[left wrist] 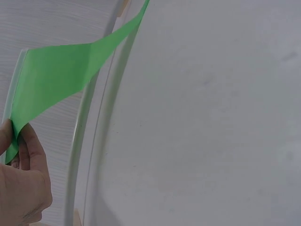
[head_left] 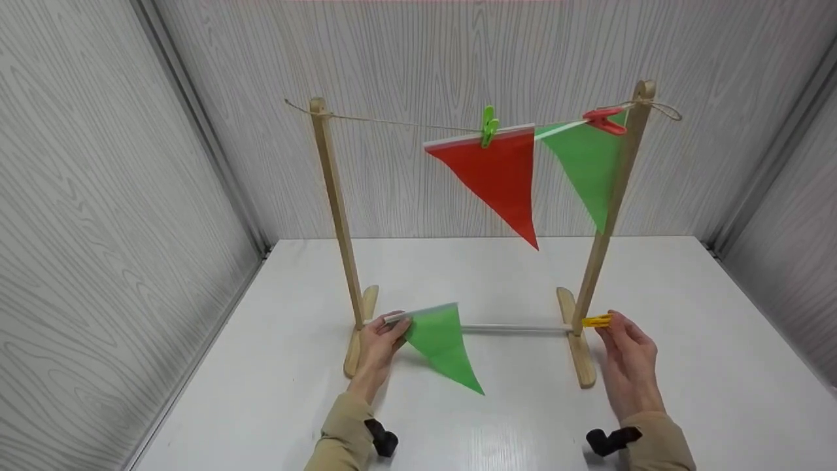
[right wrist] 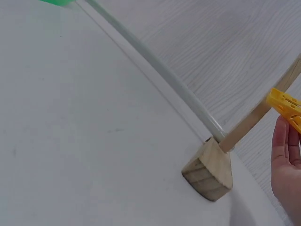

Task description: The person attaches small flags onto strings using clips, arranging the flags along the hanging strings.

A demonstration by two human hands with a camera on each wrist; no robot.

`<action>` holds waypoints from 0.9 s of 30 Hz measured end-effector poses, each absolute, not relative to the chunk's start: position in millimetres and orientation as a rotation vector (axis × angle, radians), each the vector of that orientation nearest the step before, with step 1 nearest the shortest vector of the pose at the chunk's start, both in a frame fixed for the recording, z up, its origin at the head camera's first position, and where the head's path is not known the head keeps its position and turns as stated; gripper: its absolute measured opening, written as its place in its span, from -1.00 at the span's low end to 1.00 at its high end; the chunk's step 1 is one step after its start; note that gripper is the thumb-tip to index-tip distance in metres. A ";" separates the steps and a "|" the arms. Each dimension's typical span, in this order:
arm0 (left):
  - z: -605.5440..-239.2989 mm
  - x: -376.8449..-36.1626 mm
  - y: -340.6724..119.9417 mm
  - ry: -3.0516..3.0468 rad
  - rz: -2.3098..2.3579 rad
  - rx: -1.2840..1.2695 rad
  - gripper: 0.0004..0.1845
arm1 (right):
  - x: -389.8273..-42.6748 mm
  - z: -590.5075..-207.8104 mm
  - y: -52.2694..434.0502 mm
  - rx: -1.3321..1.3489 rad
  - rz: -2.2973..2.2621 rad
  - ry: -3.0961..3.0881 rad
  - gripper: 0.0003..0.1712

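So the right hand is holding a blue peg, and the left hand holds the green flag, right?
Not quite. The peg in the right hand is yellow, not blue, as the head view shows. The left hand does hold the green flag.

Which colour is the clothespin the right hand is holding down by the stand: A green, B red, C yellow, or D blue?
C: the right hand pinches a yellow clothespin beside the right wooden post, while the green clothespin and the red clothespin are up on the string.
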State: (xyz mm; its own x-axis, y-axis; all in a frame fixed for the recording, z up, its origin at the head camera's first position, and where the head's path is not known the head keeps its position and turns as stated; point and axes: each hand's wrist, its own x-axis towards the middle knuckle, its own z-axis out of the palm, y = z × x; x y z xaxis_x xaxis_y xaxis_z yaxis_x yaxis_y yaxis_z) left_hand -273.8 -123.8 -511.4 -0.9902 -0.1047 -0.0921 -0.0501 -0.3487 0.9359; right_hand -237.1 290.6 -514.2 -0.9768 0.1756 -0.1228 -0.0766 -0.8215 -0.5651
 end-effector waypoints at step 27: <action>-453.3 -275.9 -135.4 -1.625 -2.487 0.150 -0.57 | -235.4 -462.6 218.5 -0.039 2.476 -1.031 -0.83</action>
State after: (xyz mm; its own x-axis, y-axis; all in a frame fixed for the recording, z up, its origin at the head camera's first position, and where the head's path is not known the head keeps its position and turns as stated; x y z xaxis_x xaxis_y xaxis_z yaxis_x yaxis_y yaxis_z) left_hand -275.9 -135.4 -453.3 -0.9811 -0.1934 0.0071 0.0842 -0.3935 0.9155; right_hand -235.4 218.5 -462.6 -0.8959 0.4200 0.1450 -0.3988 -0.6160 -0.6793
